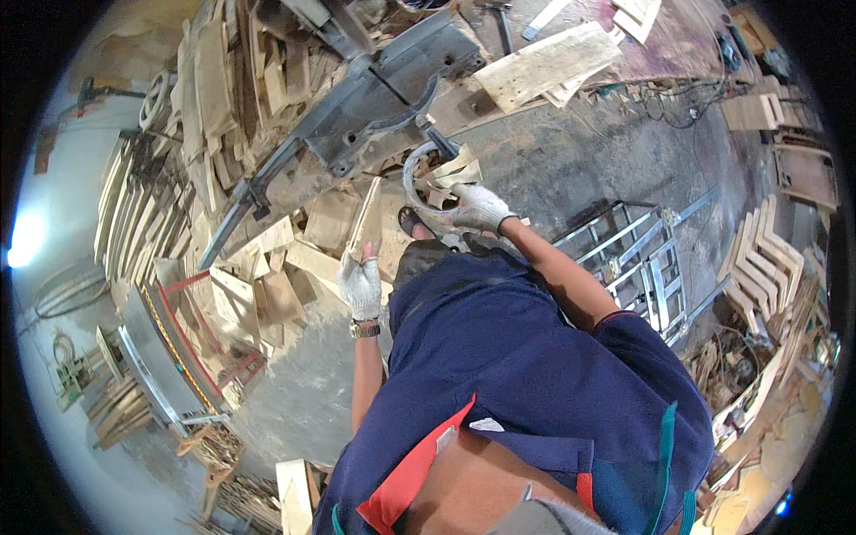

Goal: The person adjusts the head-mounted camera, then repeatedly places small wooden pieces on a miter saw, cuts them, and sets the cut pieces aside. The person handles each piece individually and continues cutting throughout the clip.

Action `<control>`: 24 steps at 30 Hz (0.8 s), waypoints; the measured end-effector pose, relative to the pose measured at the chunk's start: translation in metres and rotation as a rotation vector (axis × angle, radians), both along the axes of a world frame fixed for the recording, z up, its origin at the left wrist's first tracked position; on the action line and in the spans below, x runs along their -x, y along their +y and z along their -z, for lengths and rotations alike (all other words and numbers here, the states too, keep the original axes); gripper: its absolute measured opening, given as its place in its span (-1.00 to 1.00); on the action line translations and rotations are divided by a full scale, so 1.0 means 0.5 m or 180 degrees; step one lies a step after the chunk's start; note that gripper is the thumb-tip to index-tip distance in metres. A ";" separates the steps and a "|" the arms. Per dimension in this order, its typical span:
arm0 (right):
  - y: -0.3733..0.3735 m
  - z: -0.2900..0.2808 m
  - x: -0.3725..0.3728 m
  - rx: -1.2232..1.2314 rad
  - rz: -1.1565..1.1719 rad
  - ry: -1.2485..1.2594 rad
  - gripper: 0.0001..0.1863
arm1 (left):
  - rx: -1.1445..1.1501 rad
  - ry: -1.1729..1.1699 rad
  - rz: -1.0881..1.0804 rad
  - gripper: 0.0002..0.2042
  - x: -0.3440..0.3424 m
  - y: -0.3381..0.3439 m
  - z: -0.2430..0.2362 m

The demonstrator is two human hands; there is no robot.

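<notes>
My left hand (360, 283), in a white work glove with bare fingertips, is closed on the lower end of a narrow wooden board (366, 214) that stands up from it. To the right, my right hand (480, 209), also gloved, has its fingers curled at the lower right of a grey metal handwheel (412, 178). The glove hides part of the rim, so the exact grip shows poorly. Pale wood offcuts (453, 171) lie just beyond that hand. Above both hands runs the grey metal table of a machine (392, 98), with a long rail.
Wood scraps (285, 294) litter the floor at the left, near a red metal frame (192, 290). A silver metal frame (637, 259) lies at the right. Stacked curved wooden pieces (762, 259) stand farther right. A wide board (548, 67) rests at the back. My sandalled foot (412, 221) shows between the hands.
</notes>
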State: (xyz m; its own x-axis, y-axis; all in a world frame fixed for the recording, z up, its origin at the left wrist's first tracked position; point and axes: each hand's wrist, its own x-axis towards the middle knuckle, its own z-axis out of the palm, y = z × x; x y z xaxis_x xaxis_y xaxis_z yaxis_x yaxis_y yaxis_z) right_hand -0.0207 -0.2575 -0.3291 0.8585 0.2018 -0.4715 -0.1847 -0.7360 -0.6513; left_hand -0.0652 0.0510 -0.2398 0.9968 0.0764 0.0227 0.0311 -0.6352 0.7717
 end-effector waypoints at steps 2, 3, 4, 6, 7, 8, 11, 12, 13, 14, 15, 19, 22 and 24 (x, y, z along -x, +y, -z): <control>0.003 0.017 0.034 -0.0716 0.0086 -0.0255 -0.26 | 0.0676 0.0046 0.0412 -0.76 -0.034 -0.037 -0.013; 0.008 -0.023 0.044 -0.0864 0.0126 -0.0122 -0.23 | 0.0921 -0.0025 0.0595 -0.75 -0.050 -0.056 -0.006; 0.008 -0.070 0.052 -0.1005 0.0171 0.0008 -0.19 | 0.1173 -0.0096 0.0781 -0.73 -0.066 -0.078 -0.005; -0.008 -0.006 0.082 -0.1006 -0.0063 -0.0493 -0.20 | 0.0948 0.0275 0.1154 -0.72 -0.108 -0.158 -0.071; -0.019 0.001 0.090 -0.1005 0.0033 -0.0291 -0.23 | 0.0889 0.0441 0.1263 -0.73 -0.122 -0.190 -0.085; -0.027 0.003 0.098 -0.1117 0.0197 -0.0052 -0.33 | 0.0820 0.0602 0.1363 -0.75 -0.131 -0.219 -0.092; -0.053 -0.007 0.132 -0.2408 0.0873 0.0240 -0.62 | 0.0710 0.0202 0.1657 -0.72 -0.154 -0.283 -0.085; -0.061 -0.019 0.137 -0.2494 0.0992 0.0569 -0.60 | 0.0602 0.0091 0.1731 -0.69 -0.160 -0.294 -0.076; -0.064 -0.032 0.151 -0.2449 0.1221 0.0462 -0.61 | 0.1301 0.0302 0.1713 -0.49 -0.156 -0.293 -0.041; -0.074 -0.016 0.164 -0.2405 0.1405 0.0299 -0.72 | 0.1295 0.0240 0.1709 -0.43 -0.155 -0.304 -0.044; -0.082 -0.018 0.170 -0.2316 0.1559 0.0023 -0.70 | 0.1274 0.0174 0.1665 -0.38 -0.149 -0.304 -0.050; -0.161 -0.033 0.138 -0.2512 0.2500 -0.0335 -0.75 | 0.1064 0.0286 0.1325 -0.31 -0.137 -0.249 -0.055; -0.310 -0.114 0.019 -0.2496 0.2856 -0.0906 -0.83 | 0.1107 0.0537 0.0893 -0.35 -0.114 -0.180 -0.028; -0.473 -0.175 -0.091 -0.1393 0.2870 -0.1572 -0.82 | 0.1287 0.0576 0.0694 -0.36 -0.093 -0.127 0.012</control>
